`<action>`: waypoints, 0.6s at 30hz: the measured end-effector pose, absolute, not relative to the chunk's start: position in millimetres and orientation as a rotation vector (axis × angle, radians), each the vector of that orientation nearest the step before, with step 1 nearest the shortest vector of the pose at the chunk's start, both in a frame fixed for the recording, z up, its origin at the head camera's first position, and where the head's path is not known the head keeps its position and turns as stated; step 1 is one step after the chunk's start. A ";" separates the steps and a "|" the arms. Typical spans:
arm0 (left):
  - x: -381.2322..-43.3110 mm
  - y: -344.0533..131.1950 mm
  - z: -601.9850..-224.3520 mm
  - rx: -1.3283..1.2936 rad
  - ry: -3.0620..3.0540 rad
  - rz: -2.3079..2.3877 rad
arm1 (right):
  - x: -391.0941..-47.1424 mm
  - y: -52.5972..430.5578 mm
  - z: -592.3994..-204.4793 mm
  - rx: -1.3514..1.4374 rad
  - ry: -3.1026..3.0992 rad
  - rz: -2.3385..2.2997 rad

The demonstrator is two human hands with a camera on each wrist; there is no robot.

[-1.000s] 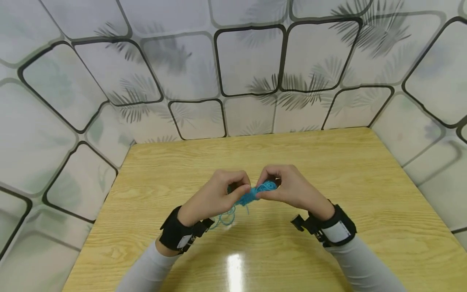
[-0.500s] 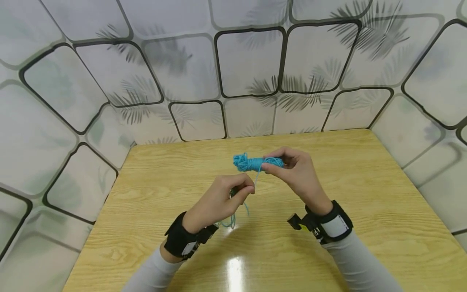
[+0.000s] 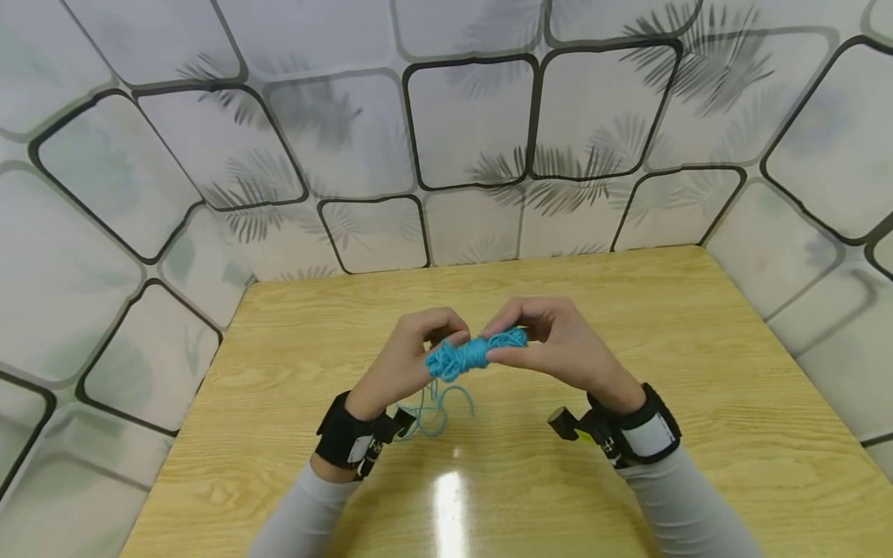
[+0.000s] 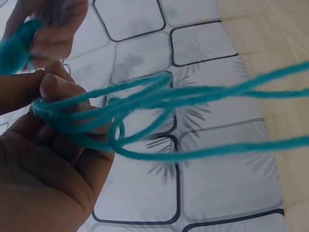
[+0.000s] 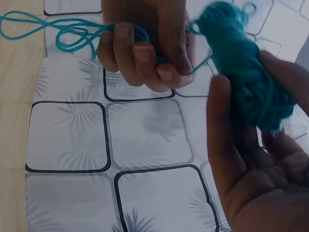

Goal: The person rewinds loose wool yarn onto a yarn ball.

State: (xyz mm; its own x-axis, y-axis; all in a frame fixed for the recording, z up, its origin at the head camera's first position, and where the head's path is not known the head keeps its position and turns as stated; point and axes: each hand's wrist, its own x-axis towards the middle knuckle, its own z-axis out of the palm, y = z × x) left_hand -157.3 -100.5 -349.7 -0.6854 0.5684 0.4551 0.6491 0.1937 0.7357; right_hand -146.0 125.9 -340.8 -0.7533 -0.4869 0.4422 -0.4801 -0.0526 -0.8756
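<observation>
A small bundle of turquoise yarn [image 3: 466, 357], wrapped round its middle with looped ends, is in front of me above the table. My right hand [image 3: 551, 341] grips its right end between thumb and fingers, as the right wrist view shows too. Just left of the bundle, my left hand [image 3: 412, 349] pinches a yarn strand [image 5: 199, 66] that runs taut to the bundle. Several loose loops of yarn [image 4: 145, 99] pass through the left fingers. Their slack tail [image 3: 436, 411] hangs below the left hand, towards the tabletop.
Under both hands is a wood-grain table [image 3: 516, 480], with a light reflection near its front. A pale wall covering [image 3: 474, 124] with dark outlines and leaf prints rises behind it and at both sides. Each wrist wears a black strap [image 3: 645, 426] with a small camera.
The right hand lifted the bundle away from the left hand, drawing out a strand, then brought it back down beside the left hand. The left hand shifted slightly up and left.
</observation>
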 end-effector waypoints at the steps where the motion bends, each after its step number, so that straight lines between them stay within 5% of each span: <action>1: -155.2 -100.7 -343.1 -1.224 -2.356 -1.510 | -146.2 126.3 -340.6 -1.130 2.173 -1.913; 10: -149.1 -102.8 -331.9 -1.302 -2.378 -1.435 | -147.3 129.8 -340.3 -1.168 2.364 -1.490; 18: -146.6 -101.5 -344.8 -1.339 -2.379 -1.431 | -150.5 128.0 -345.7 -0.928 2.827 -1.410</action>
